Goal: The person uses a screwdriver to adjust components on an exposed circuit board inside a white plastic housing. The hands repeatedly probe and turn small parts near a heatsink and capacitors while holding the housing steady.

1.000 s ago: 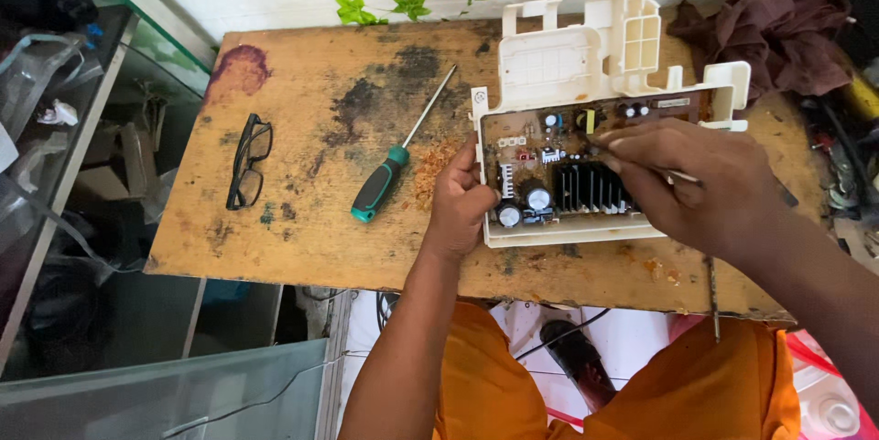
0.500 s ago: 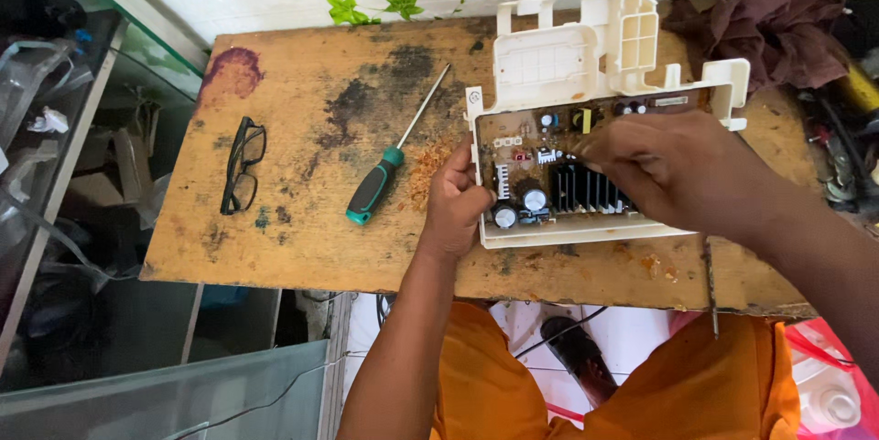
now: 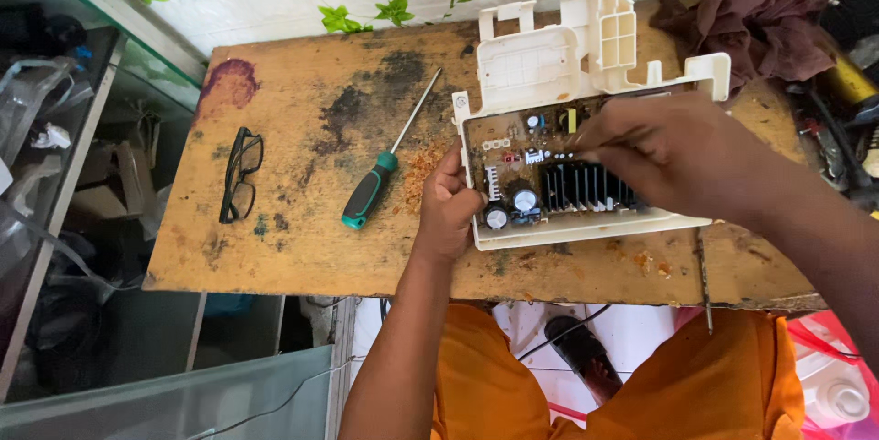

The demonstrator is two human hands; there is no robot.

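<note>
The circuit board (image 3: 549,174) in its white plastic housing (image 3: 549,65) lies on the stained wooden surface (image 3: 302,248), unmoved over the last second. The left hand (image 3: 449,211) still curls against the housing's left edge, steadying it. The right hand (image 3: 678,152) stays bunched over the board's black heat sink (image 3: 581,185), fingertips pinched together; whether they grip anything cannot be told. A green-handled screwdriver (image 3: 371,195) and glasses (image 3: 240,173) lie untouched, so work continues on one spot.

Glasses (image 3: 240,173) left of screwdriver (image 3: 387,166), circuit board (image 3: 549,174) right, on table (image 3: 302,257)
</note>
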